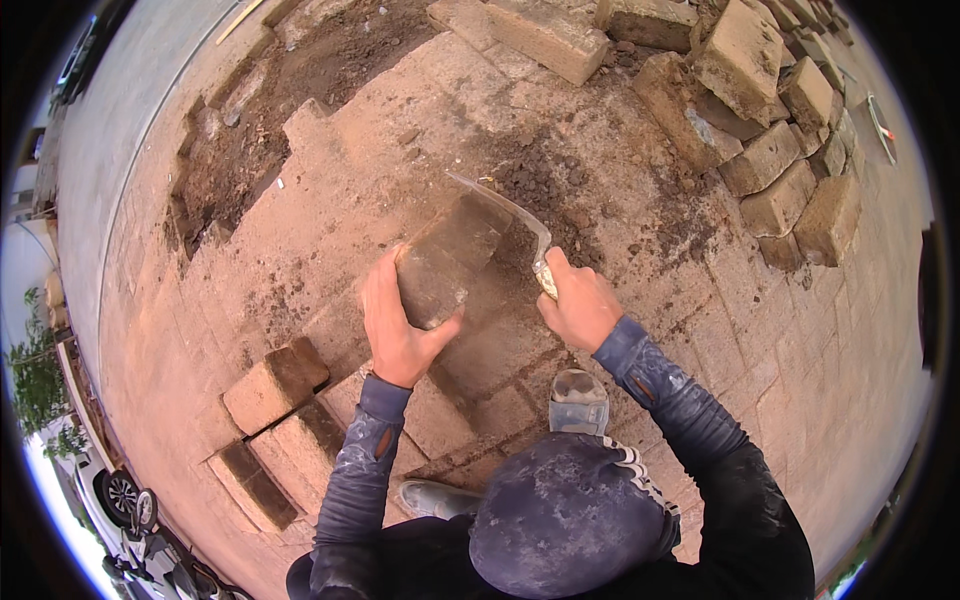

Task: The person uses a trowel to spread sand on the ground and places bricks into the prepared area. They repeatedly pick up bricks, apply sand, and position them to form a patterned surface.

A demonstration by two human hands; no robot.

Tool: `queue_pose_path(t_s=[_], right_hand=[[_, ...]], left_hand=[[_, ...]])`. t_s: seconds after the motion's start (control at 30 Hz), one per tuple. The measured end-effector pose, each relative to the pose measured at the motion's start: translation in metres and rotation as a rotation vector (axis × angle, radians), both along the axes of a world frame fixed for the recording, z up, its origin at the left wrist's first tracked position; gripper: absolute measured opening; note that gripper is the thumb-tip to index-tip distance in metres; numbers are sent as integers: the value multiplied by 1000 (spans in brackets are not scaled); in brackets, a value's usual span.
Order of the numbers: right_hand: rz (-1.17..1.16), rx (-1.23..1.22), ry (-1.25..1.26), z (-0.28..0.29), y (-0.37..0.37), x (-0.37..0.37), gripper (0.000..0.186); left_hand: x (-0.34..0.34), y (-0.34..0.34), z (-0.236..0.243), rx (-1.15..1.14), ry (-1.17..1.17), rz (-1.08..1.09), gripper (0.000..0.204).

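Observation:
My left hand (398, 318) is closed round the near end of a dirt-stained paving brick (450, 250), with the thumb on its near side and the fingers along its left edge. The brick is tilted above the paving. In my right hand (582, 305) is the pale handle of a sickle (535, 222), its thin curved metal blade arching left past the far end of the brick. The blade tip lies beyond the brick, and I cannot tell whether the blade touches it. Loose dark soil (550, 190) lies just past the blade.
Several paving bricks (275, 385) stand in rows near my left arm. A heap of bricks (770, 160) rises at the far right, with others (550, 40) at the far edge. At the far left the paving opens into a dug-out hollow (225, 185). My sandalled foot (578, 400) is close by.

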State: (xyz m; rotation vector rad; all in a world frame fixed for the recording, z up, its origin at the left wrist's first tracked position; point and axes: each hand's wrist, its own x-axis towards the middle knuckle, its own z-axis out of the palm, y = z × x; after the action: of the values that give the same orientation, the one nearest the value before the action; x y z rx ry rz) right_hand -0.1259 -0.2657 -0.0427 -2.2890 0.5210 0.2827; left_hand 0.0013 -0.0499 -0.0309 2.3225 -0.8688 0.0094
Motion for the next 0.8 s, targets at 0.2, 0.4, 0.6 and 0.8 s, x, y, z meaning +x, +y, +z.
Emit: queue_pose_path(t_s=[0.2,0.4,0.6,0.8], right_hand=[[-53,-72,-57,13,1,-1,40],[182,-91,-12,45,-9,-17,45],[238,-260,-96,53,-15,-35,40],[243,-304,113,50,-14,-31,37]], left_hand=[[-2,-7,5,-8,34,47,99],[-4,-5,1,-59,76,11,99],[1,6,-8,-72,9,-93,102],[-24,12,-13,-62,-99,-336,101]])
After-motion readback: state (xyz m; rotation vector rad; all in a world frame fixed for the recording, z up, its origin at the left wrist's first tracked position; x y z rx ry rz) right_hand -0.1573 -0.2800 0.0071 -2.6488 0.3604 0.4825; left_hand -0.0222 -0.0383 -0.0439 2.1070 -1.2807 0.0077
